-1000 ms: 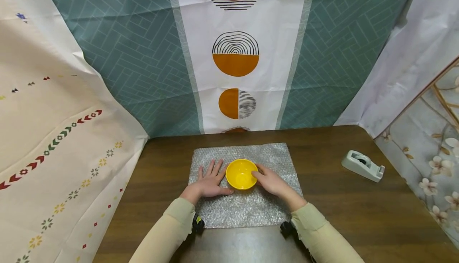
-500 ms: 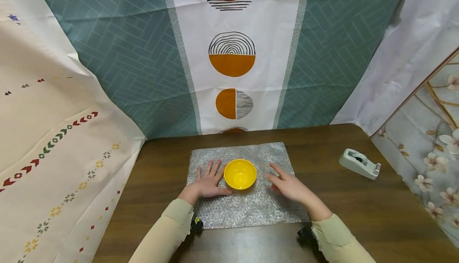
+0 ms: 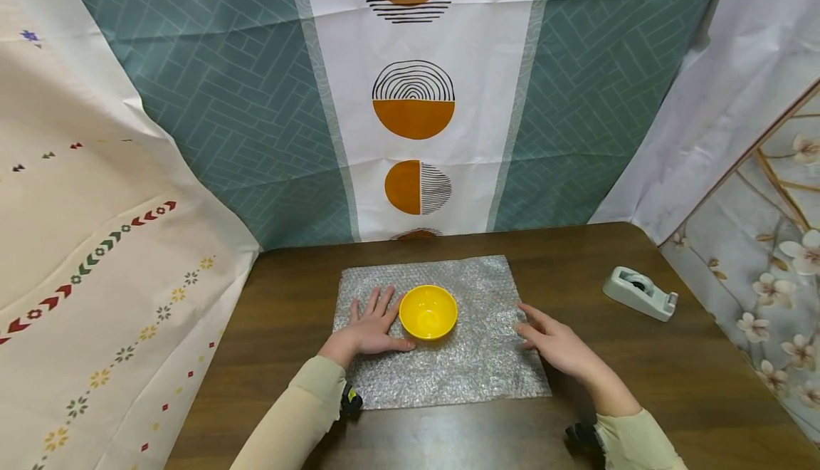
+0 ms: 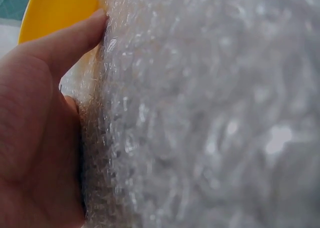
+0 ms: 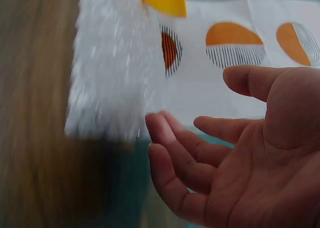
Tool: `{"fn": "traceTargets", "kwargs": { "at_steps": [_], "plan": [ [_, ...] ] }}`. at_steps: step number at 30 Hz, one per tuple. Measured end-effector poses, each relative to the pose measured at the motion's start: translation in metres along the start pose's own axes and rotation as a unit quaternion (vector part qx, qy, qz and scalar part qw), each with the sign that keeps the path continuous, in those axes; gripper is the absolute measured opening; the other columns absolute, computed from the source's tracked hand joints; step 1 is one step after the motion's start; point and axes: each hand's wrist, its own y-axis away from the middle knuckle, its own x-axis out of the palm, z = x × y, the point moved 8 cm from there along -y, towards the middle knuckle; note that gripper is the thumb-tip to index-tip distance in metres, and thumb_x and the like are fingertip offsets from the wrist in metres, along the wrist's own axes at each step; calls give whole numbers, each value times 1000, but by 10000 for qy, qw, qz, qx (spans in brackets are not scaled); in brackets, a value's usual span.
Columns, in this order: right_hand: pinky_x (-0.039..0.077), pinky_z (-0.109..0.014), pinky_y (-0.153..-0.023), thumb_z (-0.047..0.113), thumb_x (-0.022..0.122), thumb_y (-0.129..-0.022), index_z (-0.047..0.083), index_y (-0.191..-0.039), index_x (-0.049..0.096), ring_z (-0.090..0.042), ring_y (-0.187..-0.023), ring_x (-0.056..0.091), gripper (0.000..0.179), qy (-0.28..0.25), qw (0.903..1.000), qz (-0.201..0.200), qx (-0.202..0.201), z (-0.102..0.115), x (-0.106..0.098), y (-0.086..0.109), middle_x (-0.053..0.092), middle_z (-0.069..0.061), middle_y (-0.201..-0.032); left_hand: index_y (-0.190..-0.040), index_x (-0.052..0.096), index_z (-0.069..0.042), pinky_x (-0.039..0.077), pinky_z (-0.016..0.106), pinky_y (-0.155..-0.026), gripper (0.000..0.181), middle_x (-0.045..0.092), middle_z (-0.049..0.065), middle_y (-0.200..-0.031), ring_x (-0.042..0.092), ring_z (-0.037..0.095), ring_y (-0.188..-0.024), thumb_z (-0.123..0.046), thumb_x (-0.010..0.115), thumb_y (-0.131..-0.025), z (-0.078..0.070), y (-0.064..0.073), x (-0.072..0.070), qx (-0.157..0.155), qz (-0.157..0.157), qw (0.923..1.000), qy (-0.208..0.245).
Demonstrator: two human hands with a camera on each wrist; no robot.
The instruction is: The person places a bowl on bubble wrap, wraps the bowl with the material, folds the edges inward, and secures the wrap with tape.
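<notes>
While the left hand lies flat beside the yellow bowl, the right hand is free

As the head view shows, the bowl stands upright on a sheet of bubble wrap, which is spread around it on the wooden worktop. The left hand is just to the left of the bowl. Its fingers are straight and spread, they rest on the wrap and have hold of nothing. The index finger is very near to the bowl's wall, but I cannot tell if it touches.

The right hand is to the right of the bowl, well apart from it, at the wrap's edge. Its fingers are loosely bent, with gaps between them, and they hold nothing. I cannot say if the fingertips touch the wrap. Farther to the right of the bowl there is a white tape dispenser, with no hand on it.

In my judgement, the step in hand is steadying the wrap beside the placed bowl, with the right hand ready for use. The wrap is not folded over the bowl. A next move with the right hand would call for closing its fingers on something, while the left palm keeps the wrap from sliding under the bowl.
</notes>
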Motion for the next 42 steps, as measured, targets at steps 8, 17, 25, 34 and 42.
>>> {"fn": "traceTargets", "kwargs": {
  "at_steps": [8,17,25,34,42],
  "plan": [
    [54,-57,-99,41,52,-114,-1,-168,27,-44,-128,63,72,-102,9997,-82,207,-26,-20,17,50,-33,-154,-174,9,-27,-18,69,-120,120,-11,2,-180,-20,31,-163,-86,63,-84,-5,5,-8,-37,21,10000,56],
    [58,-46,-90,39,52,-114,-1,-168,27,-44,-130,62,71,-356,9983,18,468,-38,-28,27,47,-33,-156,-174,11,-26,-19,69,-120,122,-12,2,-179,-20,31,-163,-90,59,-83,-2,-1,0,44,36,10000,45],
    [59,-44,-86,40,52,-114,-2,-167,28,-37,-120,69,71,-564,9958,197,690,-44,-28,29,45,-36,-157,-174,13,-27,-18,70,-120,118,-11,0,-180,-20,29,-163,-87,61,-84,-5,4,-1,30,-9,10000,92],
    [58,-41,-80,40,51,-114,-4,-165,30,-27,-104,72,70,-859,9916,273,932,-51,-24,32,70,-19,-128,-174,13,-27,-19,70,-120,118,-12,1,-180,-20,29,-163,-87,61,-84,-3,5,0,-24,42,9999,153],
    [60,-41,-71,39,51,-114,-5,-167,16,-26,-90,71,78,-1253,9867,609,840,-51,-12,32,75,-11,-102,-174,12,-27,-18,70,-120,119,-12,1,-180,-19,29,-163,-87,61,-84,-1,3,-1,-49,-26,9999,99]
  ]
}}
